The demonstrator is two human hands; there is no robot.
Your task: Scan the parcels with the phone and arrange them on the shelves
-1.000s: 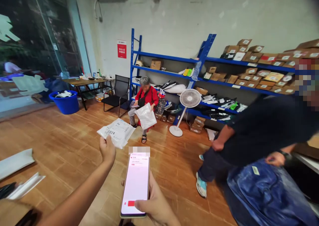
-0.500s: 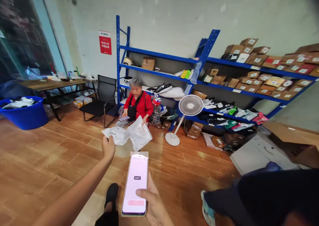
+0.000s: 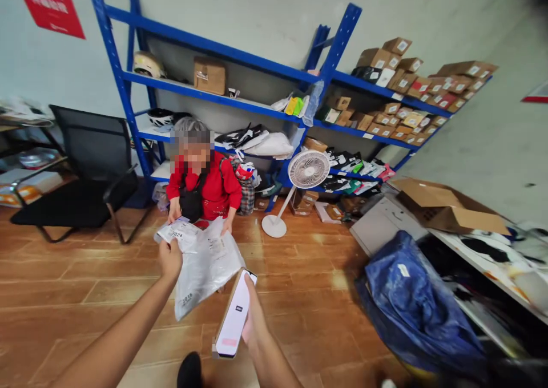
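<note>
Item 1. Left hand [image 3: 170, 259]: the arm is stretched forward from the lower left corner of the head view, the forearm nearly straight and the wrist level. The fingers are clenched on the near edge of a small white parcel [image 3: 178, 233], which is pinched from below and held flat, label side up, with "2024" legible on it.

Item 2. Small white parcel: held in the air above the floor [image 3: 308, 274], in front of a seated person [image 3: 209, 187] in a red top. One hand of that person is placed just beside the parcel's far edge; whether it is touched cannot be told.

Item 3. Right hand [image 3: 253, 319]: raised from the bottom edge, the wrist bent slightly inward. A phone [image 3: 234, 315] is gripped along its right side, the fingers wrapped behind it. The phone is tilted to the left, its lit, pale pink screen turned upward.

Item 4. Large plastic mailer [image 3: 208, 265]: grey-white, crumpled, hung from the seated person's other hand and seen between the parcel and the phone.

Item 5. Surroundings: a blue rack [image 3: 341, 40] stocked with boxes and bags along the wall; a pedestal fan [image 3: 308, 170] before it; a black chair [image 3: 89, 165] at the left; a blue sack [image 3: 415, 302] and a cardboard carton [image 3: 445, 211] at the right.
</note>
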